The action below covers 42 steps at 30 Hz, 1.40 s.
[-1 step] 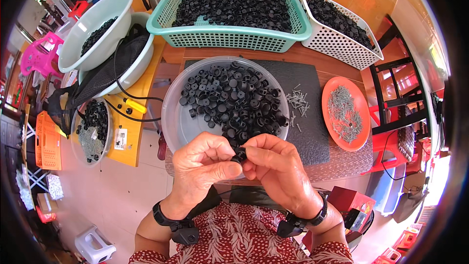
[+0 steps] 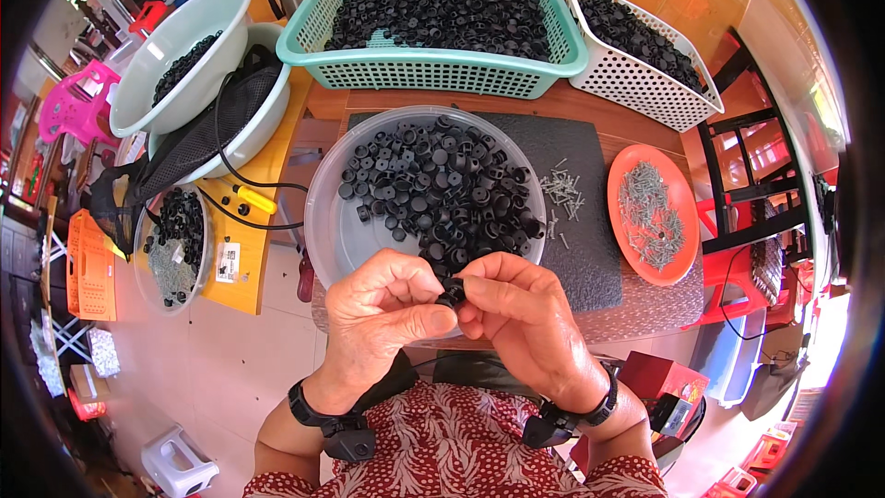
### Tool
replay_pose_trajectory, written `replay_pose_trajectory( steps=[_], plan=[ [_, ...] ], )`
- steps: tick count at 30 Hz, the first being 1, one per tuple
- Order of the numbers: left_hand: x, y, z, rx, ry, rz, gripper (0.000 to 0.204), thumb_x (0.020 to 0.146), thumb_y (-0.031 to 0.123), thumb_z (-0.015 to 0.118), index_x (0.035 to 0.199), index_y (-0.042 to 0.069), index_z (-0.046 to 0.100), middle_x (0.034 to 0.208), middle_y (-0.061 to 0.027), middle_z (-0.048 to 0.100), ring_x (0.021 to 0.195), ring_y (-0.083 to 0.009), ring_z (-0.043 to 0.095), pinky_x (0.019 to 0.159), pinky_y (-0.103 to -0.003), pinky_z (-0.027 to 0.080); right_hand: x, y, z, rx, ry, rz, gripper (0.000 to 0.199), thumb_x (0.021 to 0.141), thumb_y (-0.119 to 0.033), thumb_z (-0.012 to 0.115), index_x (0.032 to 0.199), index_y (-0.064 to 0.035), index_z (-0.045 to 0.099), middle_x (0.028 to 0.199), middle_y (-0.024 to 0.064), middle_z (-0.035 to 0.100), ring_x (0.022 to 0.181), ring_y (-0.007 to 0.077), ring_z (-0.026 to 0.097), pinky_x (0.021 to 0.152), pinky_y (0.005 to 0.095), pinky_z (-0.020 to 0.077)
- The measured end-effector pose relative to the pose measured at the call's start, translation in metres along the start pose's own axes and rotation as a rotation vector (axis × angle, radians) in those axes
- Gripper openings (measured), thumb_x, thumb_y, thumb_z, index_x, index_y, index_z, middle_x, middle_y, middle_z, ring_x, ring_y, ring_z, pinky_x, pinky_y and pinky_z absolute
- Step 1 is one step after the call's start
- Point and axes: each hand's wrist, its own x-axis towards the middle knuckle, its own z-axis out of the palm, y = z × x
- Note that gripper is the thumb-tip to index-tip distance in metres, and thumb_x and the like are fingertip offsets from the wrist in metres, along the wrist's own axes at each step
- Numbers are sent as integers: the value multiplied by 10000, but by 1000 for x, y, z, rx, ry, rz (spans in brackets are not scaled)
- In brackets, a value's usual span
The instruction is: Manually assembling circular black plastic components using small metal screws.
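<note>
Between the fingertips of my left hand (image 2: 392, 306) and my right hand (image 2: 530, 314) is a small round black plastic part (image 2: 451, 292). Both hands pinch it, and my fingers hide much of its shape. Just beyond them stands a clear round plastic tub (image 2: 324, 221), with many similar black parts (image 2: 433, 175) heaped mostly toward its middle and right. The near rim of the tub lies beneath my hands. To the right of the tub, loose metal screws (image 2: 562, 192) rest on a dark mat (image 2: 595, 263).
An orange plate (image 2: 684, 194) of screws sits right. Behind stand a teal basket (image 2: 415, 69) and a white basket (image 2: 645, 97), both holding black parts. At left are pale bowls (image 2: 226, 28), a yellow-handled tool (image 2: 254, 199), a black cable (image 2: 263, 185) and a tub of mixed parts (image 2: 175, 249).
</note>
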Motion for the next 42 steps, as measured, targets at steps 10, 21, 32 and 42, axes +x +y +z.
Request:
replay_pose_trajectory(
  steps=[10, 21, 32, 42],
  plan=[
    [-1, 1, -1, 36, 4, -4, 248, 726, -67, 689, 917, 5, 547, 820, -29, 585, 746, -88, 589, 656, -210, 492, -1, 3, 1, -35, 14, -42, 118, 823, -80, 610, 906, -1, 583, 781, 40, 593, 681, 92, 547, 596, 216, 419],
    [-1, 6, 0, 11, 18, -69, 244, 720, -57, 700, 909, 12, 562, 805, -14, 580, 727, -64, 570, 640, -194, 483, -1, 4, 1, -24, 18, -49, 110, 828, -53, 597, 920, 5, 579, 809, 51, 598, 697, 99, 551, 602, 220, 422],
    [-3, 6, 3, 59, 49, -50, 240, 717, -51, 707, 901, 1, 561, 808, -9, 572, 740, -65, 571, 669, -196, 485, -2, 8, 0, -35, 9, -93, 120, 825, -46, 605, 930, 8, 584, 811, 56, 604, 703, 101, 557, 597, 222, 432],
    [-3, 8, 4, 143, 40, -137, 321, 717, -89, 674, 1017, -38, 574, 792, -69, 624, 734, -103, 601, 683, -231, 511, -2, 19, -4, -175, -22, -338, 123, 824, 16, 589, 945, -8, 603, 807, 27, 618, 677, 58, 556, 568, 184, 441]
  ],
)
